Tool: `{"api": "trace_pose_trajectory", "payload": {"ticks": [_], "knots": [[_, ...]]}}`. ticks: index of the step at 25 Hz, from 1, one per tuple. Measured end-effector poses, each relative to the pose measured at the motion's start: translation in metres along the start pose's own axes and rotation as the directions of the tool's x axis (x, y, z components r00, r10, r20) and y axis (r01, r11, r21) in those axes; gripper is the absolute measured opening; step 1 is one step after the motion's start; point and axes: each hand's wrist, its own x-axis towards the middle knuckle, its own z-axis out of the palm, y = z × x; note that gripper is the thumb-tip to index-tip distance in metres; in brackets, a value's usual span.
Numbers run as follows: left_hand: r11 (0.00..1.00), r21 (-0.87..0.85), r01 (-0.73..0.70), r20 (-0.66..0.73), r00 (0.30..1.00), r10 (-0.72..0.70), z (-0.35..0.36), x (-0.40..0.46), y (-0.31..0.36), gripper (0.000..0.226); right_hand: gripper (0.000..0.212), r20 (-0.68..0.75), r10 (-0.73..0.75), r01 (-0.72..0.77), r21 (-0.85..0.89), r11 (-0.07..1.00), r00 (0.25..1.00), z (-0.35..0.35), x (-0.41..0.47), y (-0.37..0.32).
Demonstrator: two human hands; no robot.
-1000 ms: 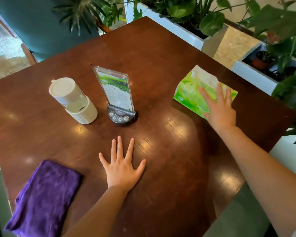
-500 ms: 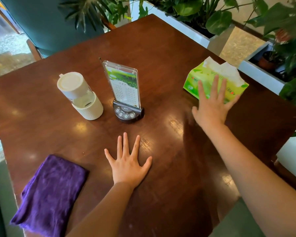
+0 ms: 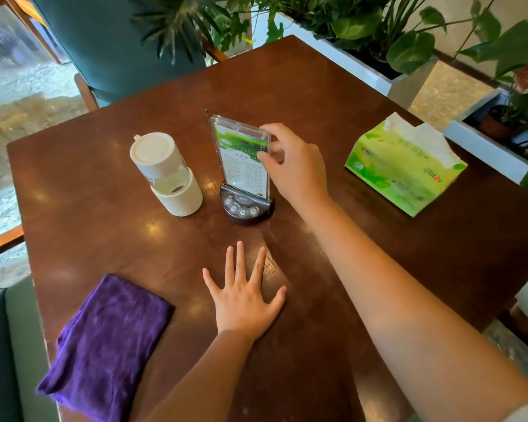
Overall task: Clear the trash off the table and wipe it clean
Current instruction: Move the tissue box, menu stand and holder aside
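On the dark wooden table (image 3: 348, 111), a folded purple cloth (image 3: 107, 339) lies at the near left corner. My left hand (image 3: 244, 303) rests flat on the wood beside it, fingers spread, holding nothing. A clear menu stand (image 3: 238, 166) on a dark button base stands mid-table. My right hand (image 3: 296, 169) pinches its upper right edge, thumb on the front face and fingers behind. A green tissue pack (image 3: 403, 169) sits at the right edge, apart from both hands.
A white lidded cup (image 3: 168, 175) stands just left of the menu stand. White planters with leafy plants (image 3: 378, 32) line the far and right sides. A teal chair (image 3: 110, 47) faces the far left edge; a teal seat (image 3: 0, 345) is at the near left.
My right hand left the tissue pack and moved left onto the menu stand's edge. The tissue pack now lies nearer the right edge. My left hand stayed flat.
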Motion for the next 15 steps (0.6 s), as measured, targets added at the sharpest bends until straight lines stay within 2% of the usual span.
{"api": "trace_pose_trajectory", "payload": {"ticks": [1, 3, 7, 11, 15], "knots": [[1.0, -0.001, 0.002, -0.006, 1.0, -0.002, 0.0, 0.0, 0.0, 0.077, 0.02, -0.023, -0.023, 0.022, -0.04, 0.999, 0.999, 0.001, 0.003, 0.0], [1.0, -0.01, 0.002, -0.019, 1.0, -0.003, 0.001, -0.001, -0.001, 0.078, 0.012, -0.072, -0.028, 0.025, -0.052, 0.998, 0.997, -0.006, 0.005, 0.006], [1.0, -0.008, 0.002, -0.013, 1.0, -0.002, 0.001, 0.0, 0.0, 0.078, 0.01, -0.233, 0.05, -0.05, 0.007, 0.999, 0.971, -0.047, 0.007, 0.041], [1.0, -0.006, 0.003, -0.015, 1.0, -0.003, 0.001, -0.001, -0.001, 0.078, 0.007, -0.295, 0.093, -0.13, -0.11, 0.985, 0.951, -0.084, 0.004, 0.084], [1.0, -0.004, 0.009, -0.018, 1.0, -0.009, 0.001, -0.002, -0.001, 0.077, 0.01, -0.33, 0.152, -0.183, -0.066, 0.981, 0.932, -0.099, 0.007, 0.108]]}}
